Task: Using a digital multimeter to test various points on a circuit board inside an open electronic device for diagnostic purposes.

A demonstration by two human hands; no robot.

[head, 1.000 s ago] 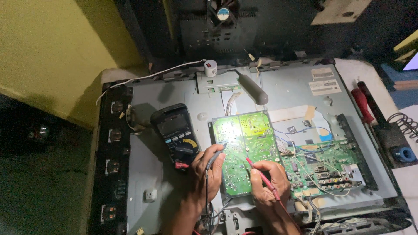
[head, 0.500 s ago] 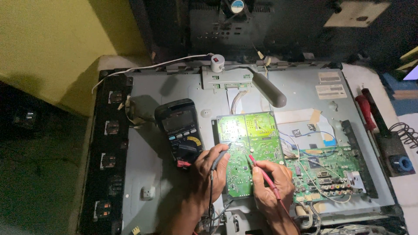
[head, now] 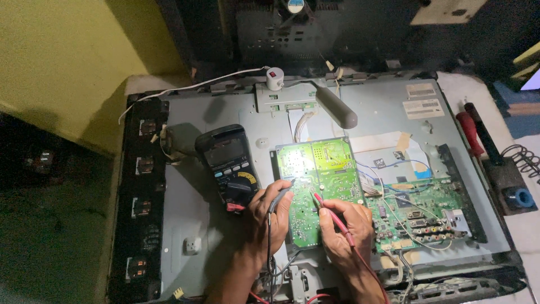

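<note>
My left hand (head: 270, 217) grips a black test probe (head: 283, 191) whose tip rests on the light green circuit board (head: 320, 169). My right hand (head: 340, 225) pinches a red test probe (head: 326, 207), its tip touching the same board a little to the right of the black one. A black multimeter (head: 229, 163) lies on the grey metal back panel (head: 185, 186) just left of my left hand, its leads running toward my wrists. A darker green board (head: 422, 214) with connectors and coloured sockets sits right of my right hand.
A grey cylindrical handle (head: 336, 107) and a small white round part (head: 275, 78) lie at the panel's top. A red-handled screwdriver (head: 468, 132) and a coiled-wire tool base (head: 514, 186) rest at the right edge. A yellow wall (head: 62, 62) fills the upper left.
The view has shifted so the panel sits lower in frame. Both hands stay on the light green board with probe tips close together, barely moved.
</note>
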